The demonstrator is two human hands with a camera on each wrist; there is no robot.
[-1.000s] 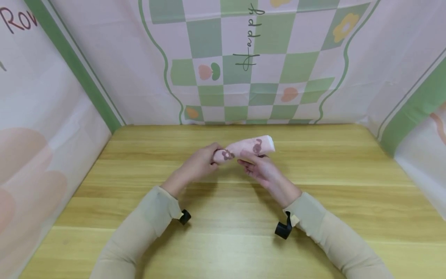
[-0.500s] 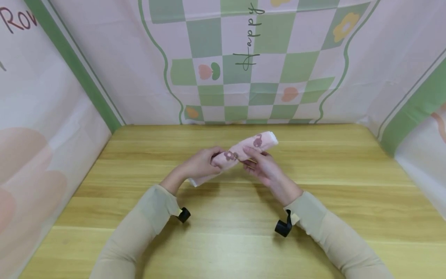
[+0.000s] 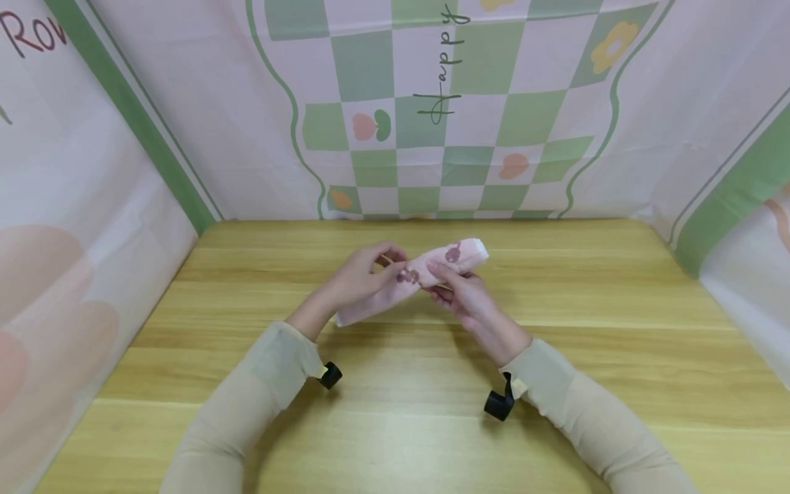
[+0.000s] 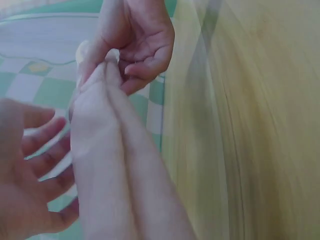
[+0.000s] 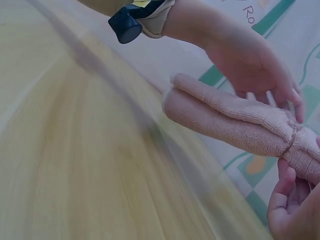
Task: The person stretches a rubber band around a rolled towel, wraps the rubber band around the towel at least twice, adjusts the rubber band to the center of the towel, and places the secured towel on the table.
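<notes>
A pink rolled towel (image 3: 424, 266) with brown printed figures is held above the table, slanting up to the right. My right hand (image 3: 474, 305) grips it right of the middle, thumb on top and fingers beneath. A thin hair tie or cord (image 5: 289, 142) cinches the roll near its middle, seen in the right wrist view. My left hand (image 3: 361, 276) is alongside the roll's left half, fingers loosely bent near the tie. In the left wrist view those fingers (image 4: 45, 162) are spread beside the towel, not wrapped round it.
Below both hands lies a wooden table (image 3: 395, 412). Printed cloth walls (image 3: 426, 165) with green checks enclose its back and sides. A small black camera is strapped at each wrist, the left one (image 3: 330, 375) and the right one (image 3: 498, 405).
My left hand has loosened from its hold round the towel and lifted slightly, its fingers now near the tie. The towel's left end came into view; my right hand keeps its grip.
</notes>
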